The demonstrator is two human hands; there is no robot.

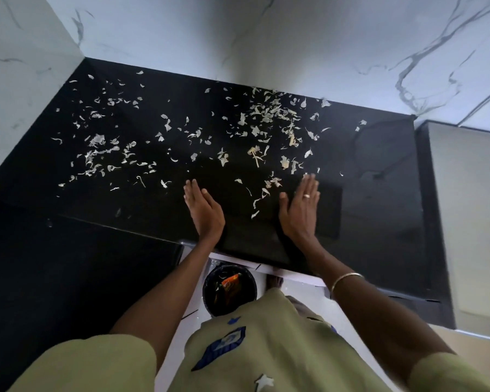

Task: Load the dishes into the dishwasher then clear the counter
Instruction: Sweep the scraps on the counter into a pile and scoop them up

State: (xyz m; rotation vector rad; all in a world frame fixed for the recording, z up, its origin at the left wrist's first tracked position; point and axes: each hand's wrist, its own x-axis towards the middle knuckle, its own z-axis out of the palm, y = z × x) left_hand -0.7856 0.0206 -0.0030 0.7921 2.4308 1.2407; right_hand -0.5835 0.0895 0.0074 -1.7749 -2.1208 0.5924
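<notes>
Resting flat on black counter (379,193), left hand (205,209), right hand (300,209), both fully spread, empty, amid peels (266,117)

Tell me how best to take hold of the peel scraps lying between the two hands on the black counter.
Probably don't pinch them: the peel scraps are thin, flat and loose. Come from the far side with the left hand and right hand on edge as walls, close on the patch and drag it over the near counter edge, where the bin stands below.

Marble wall (294,38); black bin (229,290) holding an orange wrapper (230,284).
</notes>
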